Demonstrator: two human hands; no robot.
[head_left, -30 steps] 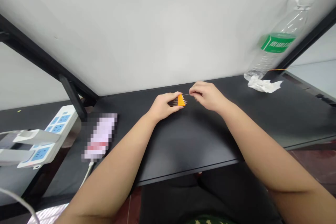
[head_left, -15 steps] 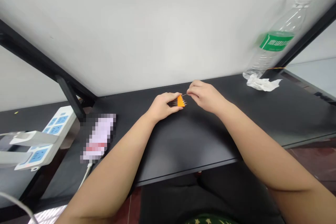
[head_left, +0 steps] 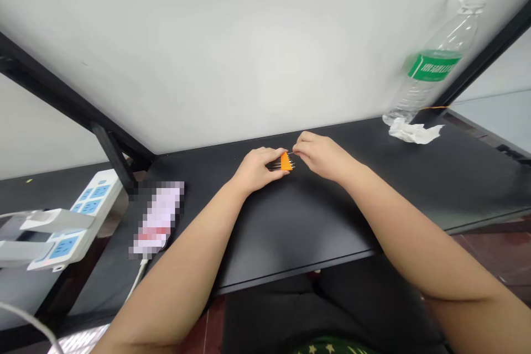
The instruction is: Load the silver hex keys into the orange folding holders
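My left hand is closed around a small orange holder, with the thumb and fingers gripping its opposite edges. Several thin metal rods pass through the holder, and their tips stick out on its right side. Just to the right, my right hand pinches a thin metal rod at the holder's upper corner. Too little of that rod shows to tell its exact kind. Both hands are over the black table, near its back edge.
At the back right, a clear bottle with a green label stands beside a crumpled tissue. To the left are a pixelated phone-like object with a white cable and a power strip with plugs. A pale wall rises behind.
My right hand has shifted slightly left and down, closer to the orange holder, and less of the pinched rod shows. My left hand keeps its hold. The view has shifted a little.
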